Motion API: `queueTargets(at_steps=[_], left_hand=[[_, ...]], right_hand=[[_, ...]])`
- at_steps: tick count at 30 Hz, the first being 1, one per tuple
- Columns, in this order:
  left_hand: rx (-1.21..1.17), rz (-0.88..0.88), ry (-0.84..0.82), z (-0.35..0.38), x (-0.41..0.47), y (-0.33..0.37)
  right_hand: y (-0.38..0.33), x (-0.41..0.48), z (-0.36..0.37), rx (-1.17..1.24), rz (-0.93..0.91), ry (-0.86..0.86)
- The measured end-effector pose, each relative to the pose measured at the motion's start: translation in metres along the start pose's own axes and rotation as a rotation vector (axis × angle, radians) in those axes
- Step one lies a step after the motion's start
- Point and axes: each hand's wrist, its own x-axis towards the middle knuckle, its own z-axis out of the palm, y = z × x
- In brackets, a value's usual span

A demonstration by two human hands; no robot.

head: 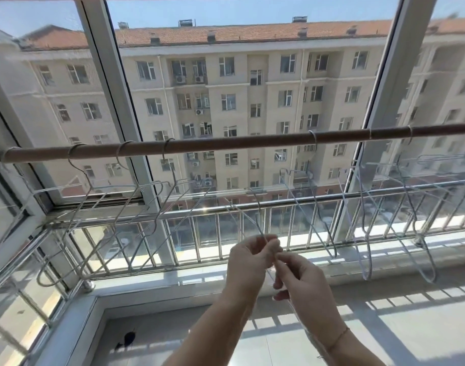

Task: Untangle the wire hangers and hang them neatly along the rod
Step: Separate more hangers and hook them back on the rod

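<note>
Both hands, left (252, 256) and right (301, 280), pinch one hanger (259, 225) (light, springy, snag-prone); grip near its hook, above the fingers.

View through a glazed balcony. A white window frame (108, 83) divides the panes, with a second upright (400, 75) at right. Beyond the glass stands a beige apartment block (239, 101) under an orange tiled roof (226, 33), several air-conditioning units (180, 80) fixed to its façade (sky above is pale blue). A metal railing (199, 233) of vertical bars runs along the lower panes, its corner post ending in a round foot (88, 285). Below lies a pale sill (384, 307), striped with the railing's shadows. A small dark object (127, 339), too blurred to identify, rests on the sill at lower left.
</note>
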Motion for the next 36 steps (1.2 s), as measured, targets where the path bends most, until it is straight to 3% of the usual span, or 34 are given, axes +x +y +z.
queueTargets(at_steps=[6, 11, 25, 28, 32, 36], left_hand=[[-0.027, 0.066, 0.015, -0.015, 0.009, 0.052], [-0.034, 0.046, 0.059, -0.035, 0.028, 0.085], [0.035, -0.036, 0.207, -0.064, 0.056, 0.086], [0.126, 0.069, 0.312, -0.065, 0.053, 0.086], [0.185, 0.346, 0.492, -0.067, 0.044, 0.096], [0.198, 0.485, 0.369, -0.044, 0.027, 0.115]], right_hand=[[-0.048, 0.018, 0.025, 0.012, -0.113, -0.154], [-0.066, 0.043, 0.054, -0.001, -0.187, -0.183], [-0.054, 0.072, 0.095, 0.026, -0.094, -0.187], [-0.052, 0.071, 0.097, 0.024, -0.066, -0.177], [-0.051, 0.07, 0.092, -0.054, -0.077, -0.143], [-0.061, 0.063, 0.072, -0.115, -0.147, -0.078]])
